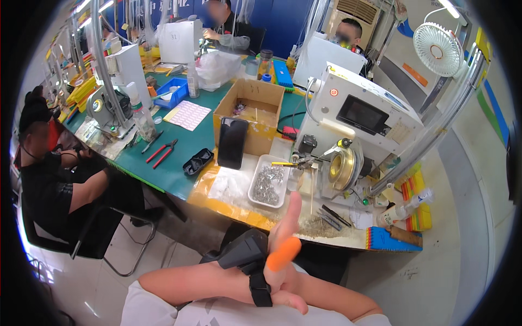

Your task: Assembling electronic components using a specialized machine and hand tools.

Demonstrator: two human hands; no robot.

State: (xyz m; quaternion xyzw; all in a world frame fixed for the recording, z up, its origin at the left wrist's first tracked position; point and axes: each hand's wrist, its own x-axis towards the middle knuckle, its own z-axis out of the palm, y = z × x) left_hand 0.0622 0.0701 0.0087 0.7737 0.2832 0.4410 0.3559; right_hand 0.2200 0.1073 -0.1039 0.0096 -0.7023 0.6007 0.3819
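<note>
My hands meet in front of my lap, below the bench edge. On my left wrist sits a black boxy device (pixel 247 251) held by a black strap (pixel 260 289). My left hand (pixel 278 271) has its fingers stretched out and seems to hold nothing; an orange finger cover (pixel 284 254) shows among the fingers. My right forearm (pixel 331 290) comes in from the right and meets the left hand, where overlap hides most of the right hand's fingers. Nearest on the bench is a white tray (pixel 252 194) of small metal parts. Behind it a dark phone (pixel 232 143) leans on a cardboard box (pixel 263 138).
A white machine with a screen (pixel 362 115) and a brass-coloured wheel (pixel 341 166) stands at right. Red-handled pliers (pixel 161 154) and a black case (pixel 198 162) lie on the green mat. A blue block (pixel 380 239) sits at the front right edge. A seated person (pixel 46 179) is at left; others sit opposite.
</note>
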